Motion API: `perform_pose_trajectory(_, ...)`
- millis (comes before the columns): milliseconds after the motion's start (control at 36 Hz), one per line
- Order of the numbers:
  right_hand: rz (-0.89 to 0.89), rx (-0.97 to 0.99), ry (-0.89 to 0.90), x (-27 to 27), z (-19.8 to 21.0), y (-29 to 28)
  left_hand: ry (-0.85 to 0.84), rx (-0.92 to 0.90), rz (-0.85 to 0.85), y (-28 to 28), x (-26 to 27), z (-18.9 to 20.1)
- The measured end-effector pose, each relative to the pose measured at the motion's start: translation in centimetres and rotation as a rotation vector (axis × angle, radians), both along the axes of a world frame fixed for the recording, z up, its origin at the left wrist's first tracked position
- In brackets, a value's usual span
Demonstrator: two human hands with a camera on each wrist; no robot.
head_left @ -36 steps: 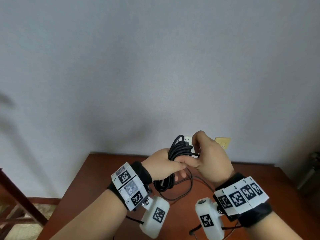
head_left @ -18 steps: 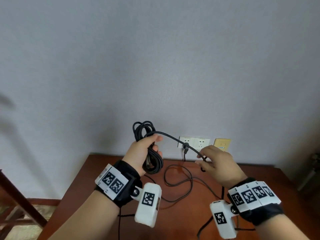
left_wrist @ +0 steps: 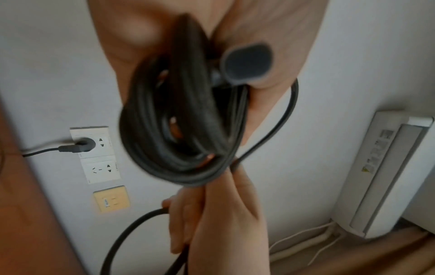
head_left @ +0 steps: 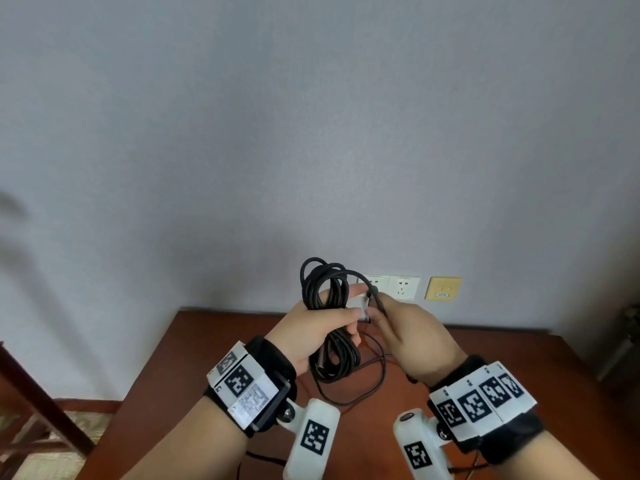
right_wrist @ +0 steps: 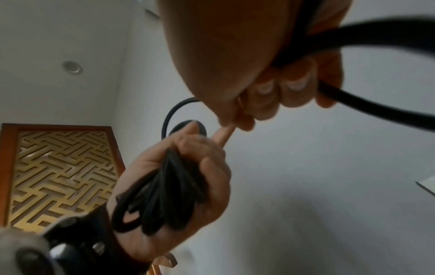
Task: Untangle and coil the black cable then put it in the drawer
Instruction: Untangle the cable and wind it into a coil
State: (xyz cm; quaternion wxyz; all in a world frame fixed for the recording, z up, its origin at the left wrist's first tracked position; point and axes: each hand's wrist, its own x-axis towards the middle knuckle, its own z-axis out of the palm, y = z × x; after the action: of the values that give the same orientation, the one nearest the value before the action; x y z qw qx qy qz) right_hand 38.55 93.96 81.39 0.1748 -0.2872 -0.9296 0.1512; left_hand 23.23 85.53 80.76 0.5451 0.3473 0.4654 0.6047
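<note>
The black cable [head_left: 325, 299] is wound into several loops that my left hand [head_left: 318, 332] grips at the middle, held up above the brown table [head_left: 214, 344]. In the left wrist view the coil [left_wrist: 174, 130] hangs blurred under my palm, a plug end [left_wrist: 247, 63] beside it. My right hand [head_left: 412, 336] sits just right of the coil and pinches the free strand [head_left: 375, 296] running off the top loop. The right wrist view shows that strand [right_wrist: 353, 100] passing between my curled right fingers [right_wrist: 296, 93], and the coil [right_wrist: 160, 197] in my left hand [right_wrist: 188, 167]. The loose tail [head_left: 367, 389] lies on the table. No drawer is in view.
White wall sockets [head_left: 401, 287] and a yellow plate [head_left: 443, 288] sit on the wall behind the table; another black plug [left_wrist: 82, 145] is in one socket. A wooden chair frame [head_left: 38, 403] stands at the left. A white air-conditioner unit [left_wrist: 381, 176] stands on the floor.
My hands have come together again: the left hand with the coil moved right and down, and the right hand brought the strand in to the coil's top, adding a loop.
</note>
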Motion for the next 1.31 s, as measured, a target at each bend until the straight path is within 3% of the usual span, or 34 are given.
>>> perform_pose_trajectory(83, 0.049, -0.034, -0.079, -0.3, -0.3, -0.2, 0.080, 0.054, -0.024, 0.1, 0.6, 0.3)
perform_pose_trajectory(361, 0.220, -0.147, -0.106, -1.0, 0.2, -0.5, 0.250, 0.083, 0.027, 0.0, 2.1, 0.3)
perform_pose_trajectory(528, 0.248, -0.263, -0.034, -0.5, 0.2, -0.5, 0.143, 0.133, 0.065, 0.1, 2.0, 0.4)
perform_pose_trajectory(611, 0.270, -0.374, 0.083, 0.3, 0.3, -0.4, -0.035, 0.187, 0.105, 0.0, 1.4, 0.9)
perform_pose_trajectory(722, 0.236, -0.521, 0.069, 1.1, -0.2, -0.4, -0.297, 0.207, 0.182, 0.2, 0.7, 2.1)
perform_pose_trajectory(833, 0.224, -0.571, 0.136, 1.2, -0.1, -0.5, -0.278, 0.209, 0.288, 0.5, -0.1, 2.0)
perform_pose_trajectory(1111, -0.012, -0.322, 0.426, 2.4, 0.2, 1.1, -0.012, 0.042, 0.141, -0.3, -3.0, 1.1)
perform_pose_trajectory(1222, -0.117, -0.134, 0.329, 3.5, -0.2, 2.5, -0.037, 0.066, 0.172, -0.2, -4.2, 1.3)
perform_pose_trajectory(1306, -0.185, -0.079, 0.144, 4.6, -0.8, 3.7, -0.121, 0.166, 0.333, -0.1, -5.3, 2.3)
